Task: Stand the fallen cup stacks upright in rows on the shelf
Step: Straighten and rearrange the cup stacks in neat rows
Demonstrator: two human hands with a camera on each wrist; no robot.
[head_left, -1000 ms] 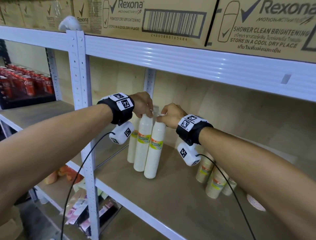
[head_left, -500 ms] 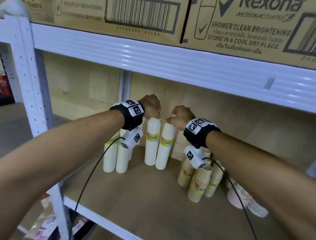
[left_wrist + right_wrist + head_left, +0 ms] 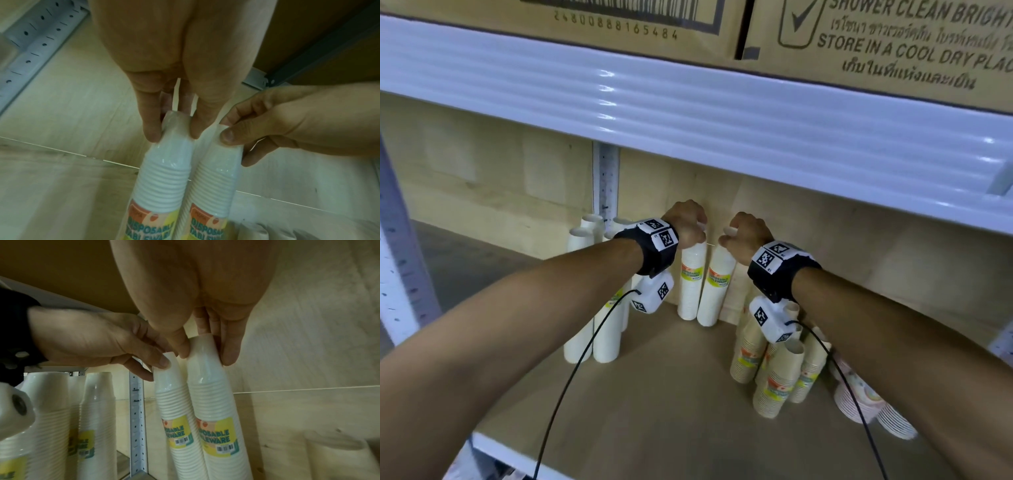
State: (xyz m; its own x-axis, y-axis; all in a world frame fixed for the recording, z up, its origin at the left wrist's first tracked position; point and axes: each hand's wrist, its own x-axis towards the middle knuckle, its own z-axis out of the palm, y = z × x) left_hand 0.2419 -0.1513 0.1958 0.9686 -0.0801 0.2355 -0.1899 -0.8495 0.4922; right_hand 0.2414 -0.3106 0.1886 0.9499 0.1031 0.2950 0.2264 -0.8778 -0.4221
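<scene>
Both white cup stacks (image 3: 702, 284) now pushed deeper, upright against the shelf (image 3: 654, 394) back wall; left hand (image 3: 685, 222) and right hand (image 3: 748, 231) each still pinching one top. Release seems next.

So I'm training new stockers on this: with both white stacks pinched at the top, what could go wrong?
1. The left hand and right hand grip only the tips of two tall white stacks; released off-balance, they could topple.
2. A fall could hit the brown stacks nearby.
</scene>
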